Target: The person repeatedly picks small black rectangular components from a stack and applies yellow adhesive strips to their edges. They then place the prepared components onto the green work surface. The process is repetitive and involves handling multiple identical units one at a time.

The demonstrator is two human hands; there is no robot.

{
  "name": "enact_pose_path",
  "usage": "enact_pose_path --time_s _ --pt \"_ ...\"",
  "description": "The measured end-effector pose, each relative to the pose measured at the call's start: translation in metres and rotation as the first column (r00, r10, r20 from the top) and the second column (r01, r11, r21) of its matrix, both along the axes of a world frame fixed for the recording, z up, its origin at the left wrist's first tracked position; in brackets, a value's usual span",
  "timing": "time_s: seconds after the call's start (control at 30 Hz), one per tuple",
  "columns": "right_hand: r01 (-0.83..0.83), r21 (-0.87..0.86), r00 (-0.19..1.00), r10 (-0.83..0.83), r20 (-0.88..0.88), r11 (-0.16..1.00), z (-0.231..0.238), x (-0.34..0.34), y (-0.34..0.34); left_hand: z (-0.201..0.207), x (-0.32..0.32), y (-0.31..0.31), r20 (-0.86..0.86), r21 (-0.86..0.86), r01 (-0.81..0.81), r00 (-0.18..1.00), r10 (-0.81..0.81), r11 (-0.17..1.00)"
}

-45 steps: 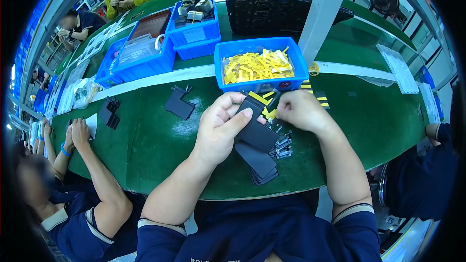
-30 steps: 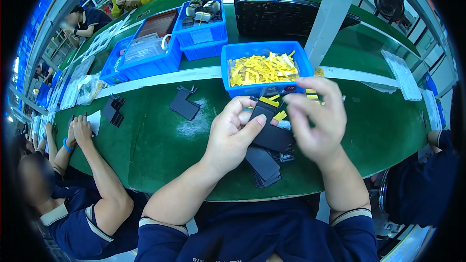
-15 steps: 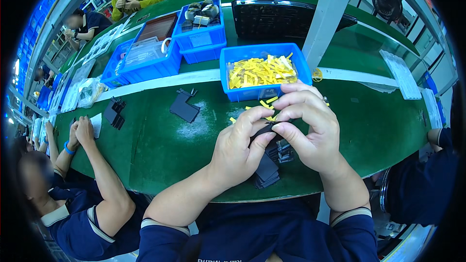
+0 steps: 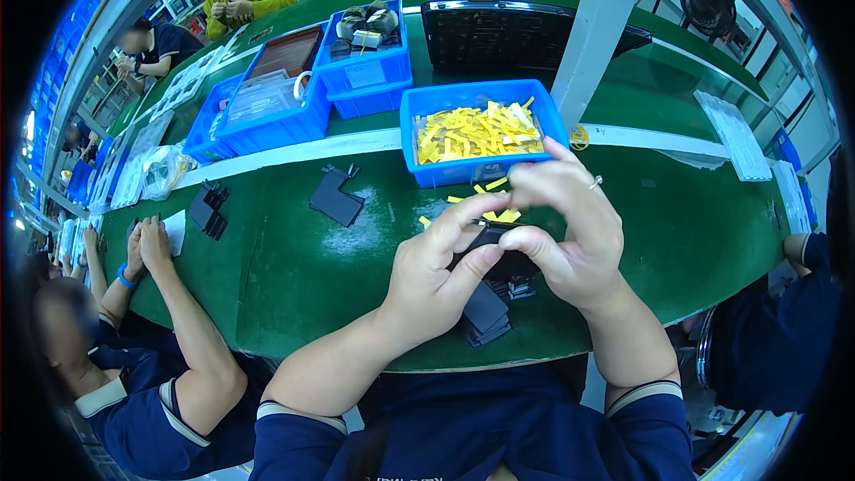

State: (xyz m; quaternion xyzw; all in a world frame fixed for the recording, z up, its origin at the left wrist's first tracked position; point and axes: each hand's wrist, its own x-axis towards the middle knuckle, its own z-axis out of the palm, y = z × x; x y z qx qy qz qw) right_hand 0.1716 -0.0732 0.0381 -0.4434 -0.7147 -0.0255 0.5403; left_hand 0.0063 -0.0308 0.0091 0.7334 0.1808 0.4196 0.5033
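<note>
In front of me a black flat piece [image 4: 488, 237] is pinched between the thumb and curled fingers of my left hand [image 4: 438, 272]. The thumb of my right hand [image 4: 570, 236] presses on the same piece from the right; its raised fingers are blurred and a ring shows on one. My fingers cover most of the piece. Under my hands lies a stack of black flat pieces [image 4: 485, 316] with narrow tabs. Small yellow strips [image 4: 508, 216] are scattered on the green table just beyond my fingers.
A blue bin [image 4: 410, 138] full of yellow strips stands beyond my hands, beside a grey post [image 4: 595, 44]. More black pieces [image 4: 338, 200] lie to the left. Several blue bins [image 4: 294, 125] stand at the back left. A co-worker's hands [image 4: 150, 245] rest on the table at left.
My right hand's fingers have lifted and moved, blurring, while its thumb stays at the piece. My left hand keeps its hold; the black piece is tilted a little more into view.
</note>
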Motion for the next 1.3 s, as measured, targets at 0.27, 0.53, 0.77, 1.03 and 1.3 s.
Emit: enact_pose_path --time_s 0.27,0.53,0.77,1.03,1.3 --pt "0.202 0.230 0.946 -0.250 0.206 0.952 -0.006 0.010 0.004 -0.005 0.003 0.002 0.223 -0.376 0.143 0.973 -0.060 0.915" --pt "0.127 -0.025 0.982 -0.129 -0.138 0.992 -0.009 0.009 0.005 -0.007 -0.002 0.005 0.046 -0.246 0.051 0.998 -0.041 0.968" --pt "0.008 -0.219 0.950 -0.076 -0.303 0.976 -0.011 0.009 0.004 -0.007 -0.001 0.006 0.063 -0.260 0.052 0.997 -0.037 0.964" --pt "0.009 -0.237 0.952 -0.081 -0.296 0.971 -0.008 0.005 0.002 -0.009 -0.001 0.007 0.057 -0.273 0.056 0.998 -0.042 0.960" --pt "-0.021 -0.234 0.947 -0.056 -0.317 0.972 -0.014 0.004 0.003 -0.009 0.001 0.005 0.088 -0.322 0.070 0.995 -0.044 0.944"
